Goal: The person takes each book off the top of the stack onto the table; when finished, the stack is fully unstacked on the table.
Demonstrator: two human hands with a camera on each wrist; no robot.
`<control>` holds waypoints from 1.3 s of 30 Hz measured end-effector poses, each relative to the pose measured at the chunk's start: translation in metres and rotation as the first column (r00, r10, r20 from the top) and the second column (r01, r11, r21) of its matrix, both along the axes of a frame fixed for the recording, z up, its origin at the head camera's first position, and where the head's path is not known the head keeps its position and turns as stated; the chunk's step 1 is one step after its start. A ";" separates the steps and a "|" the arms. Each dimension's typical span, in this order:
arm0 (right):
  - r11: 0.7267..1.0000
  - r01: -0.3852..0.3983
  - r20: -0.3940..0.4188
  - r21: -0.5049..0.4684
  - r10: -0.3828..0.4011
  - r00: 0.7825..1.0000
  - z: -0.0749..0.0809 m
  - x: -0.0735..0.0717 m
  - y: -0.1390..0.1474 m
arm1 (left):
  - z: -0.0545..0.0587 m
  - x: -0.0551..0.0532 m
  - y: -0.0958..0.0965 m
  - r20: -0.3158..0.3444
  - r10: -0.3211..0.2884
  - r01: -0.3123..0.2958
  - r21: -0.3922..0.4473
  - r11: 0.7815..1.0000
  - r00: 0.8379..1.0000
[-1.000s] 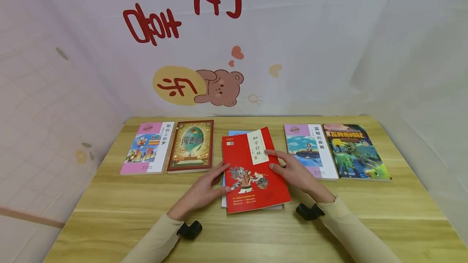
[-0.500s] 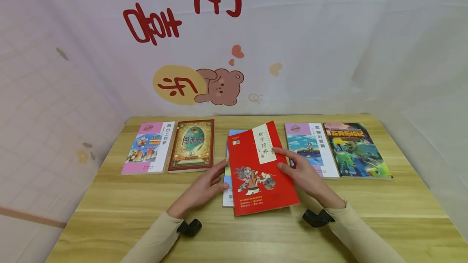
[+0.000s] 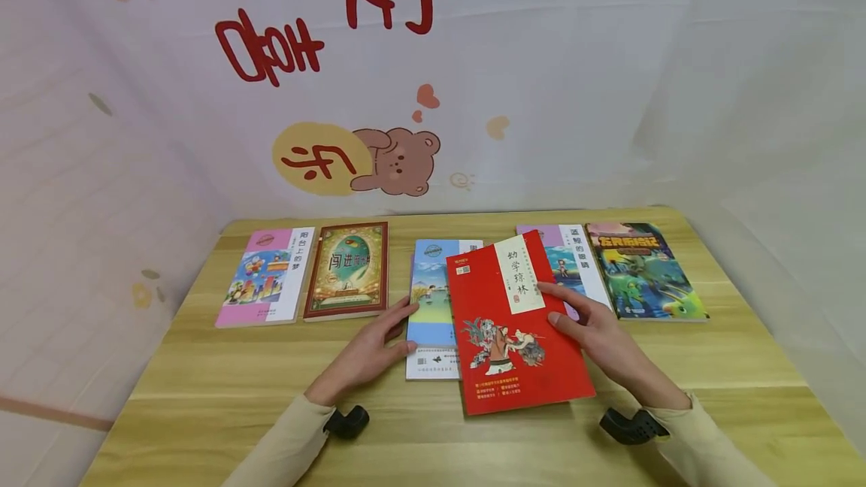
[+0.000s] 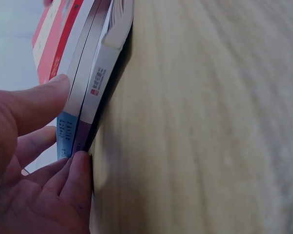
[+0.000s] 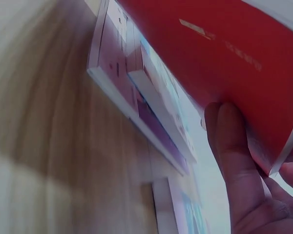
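The right hand [image 3: 612, 348] grips a red rectangular paperback [image 3: 504, 344] by its right edge. The left hand [image 3: 365, 355], fingers relaxed, touches a blue-and-white paperback [image 3: 430, 314] beneath.

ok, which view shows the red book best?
Head: the red book shows nearly its whole front cover, title legible; the right hand overlaps only one edge. Left wrist: a steep sliver of cover, top left. Right wrist: close-up underside, cropped by the frame.

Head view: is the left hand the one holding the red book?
No, the right hand grips the red book at its right edge, while the left hand touches the blue book.
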State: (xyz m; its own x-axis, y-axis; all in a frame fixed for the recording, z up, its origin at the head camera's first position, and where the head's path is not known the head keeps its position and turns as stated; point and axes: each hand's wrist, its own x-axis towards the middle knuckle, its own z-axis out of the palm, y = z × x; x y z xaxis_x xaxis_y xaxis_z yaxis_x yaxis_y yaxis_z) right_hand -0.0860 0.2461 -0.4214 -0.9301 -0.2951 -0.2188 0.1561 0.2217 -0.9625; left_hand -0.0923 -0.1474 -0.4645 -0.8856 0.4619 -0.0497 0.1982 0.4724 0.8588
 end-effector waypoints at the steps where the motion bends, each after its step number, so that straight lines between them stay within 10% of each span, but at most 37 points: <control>1: 1.000 0.007 0.011 0.001 -0.007 1.000 0.000 0.002 0.003 | -0.001 0.000 -0.001 0.001 -0.002 0.002 0.000 1.000 1.000; 39: 0.997 0.081 0.223 -0.005 -0.078 0.972 -0.004 0.053 0.102 | 0.003 0.000 -0.001 0.028 0.007 -0.007 0.007 1.000 1.000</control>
